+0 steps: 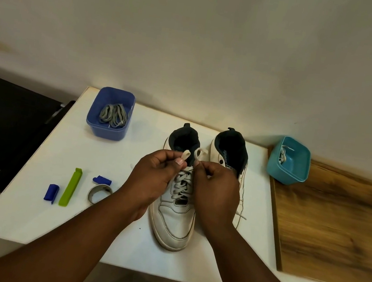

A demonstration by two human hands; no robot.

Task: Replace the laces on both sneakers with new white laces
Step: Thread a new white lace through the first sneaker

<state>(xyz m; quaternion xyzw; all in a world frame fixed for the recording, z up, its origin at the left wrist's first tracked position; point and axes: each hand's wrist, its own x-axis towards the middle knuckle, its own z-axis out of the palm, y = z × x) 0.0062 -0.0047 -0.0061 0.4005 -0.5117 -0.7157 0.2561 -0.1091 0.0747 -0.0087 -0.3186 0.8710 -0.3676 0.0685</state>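
At the far left of the white surface (34, 193), toward its back corner, a dark blue tub (110, 113) holds a bundle of grey laces (114, 115). Nearer the front edge lie a small blue roll (51, 192), a green clip (71, 187) standing lengthwise, a second blue piece (102, 180) and a ring of tape (99, 193) (partly hidden by the forearm). Toward the middle, the left hand (152, 179) pinches one loop of white lace (185, 155) between thumb and forefinger, fingers curled, above the tongue of the left sneaker (174, 221), which is laced down its front and points toe-first at the person. Just beside it, the right hand (217, 191) pinches the other loop (200, 153), the two loops close together over the shoe's collar. Touching that shoe's right side stands the right sneaker (231, 152), largely covered by the right hand, a loose lace end (241, 215) trailing beside it. Farther right, a teal tub (289, 161) holds a white lace at the edge of a wooden board (336, 226).
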